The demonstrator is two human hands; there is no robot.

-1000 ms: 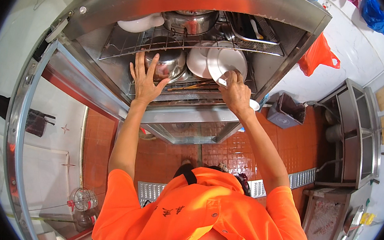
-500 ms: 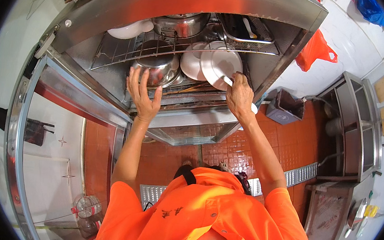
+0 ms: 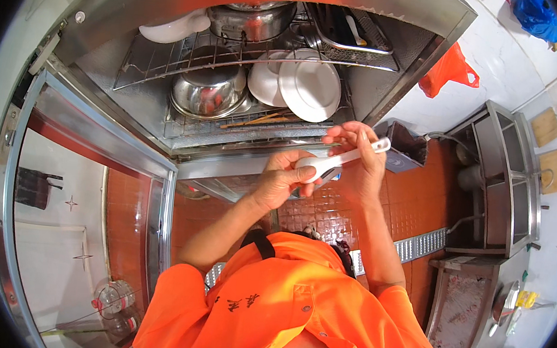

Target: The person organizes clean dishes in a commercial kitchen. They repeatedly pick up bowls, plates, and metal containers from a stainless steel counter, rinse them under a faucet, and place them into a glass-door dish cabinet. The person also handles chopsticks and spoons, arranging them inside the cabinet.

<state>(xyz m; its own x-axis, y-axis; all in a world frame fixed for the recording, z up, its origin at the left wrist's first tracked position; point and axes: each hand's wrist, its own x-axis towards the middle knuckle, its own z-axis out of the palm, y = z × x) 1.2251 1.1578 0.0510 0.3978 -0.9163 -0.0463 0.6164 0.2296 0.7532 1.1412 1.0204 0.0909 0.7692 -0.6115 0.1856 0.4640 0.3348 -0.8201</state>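
A white spoon (image 3: 344,160) is held in front of the cabinet, its rounded bowl end to the left and its handle slanting up to the right. My left hand (image 3: 284,180) is closed on the bowl end, thumb on top. Against the handle lies my right hand (image 3: 367,165), its fingers loose and apart, not wrapped round it. Just beyond my hands is the open steel cabinet. On its lower wire rack sit a white plate (image 3: 311,89), a white bowl (image 3: 265,81) leaning behind it, and a shiny metal pot (image 3: 207,91).
The upper rack (image 3: 169,65) carries a white ladle-like piece (image 3: 175,27), a steel pot (image 3: 255,23) and a mesh tray (image 3: 362,49). The cabinet door (image 3: 7,203) stands open at left. A grey bin (image 3: 405,148) and a metal shelf unit (image 3: 503,177) are at right.
The spoon has come away from the plate toward me with my right hand. My left hand has left the pot and moved right, taking hold of the spoon's bowl end.
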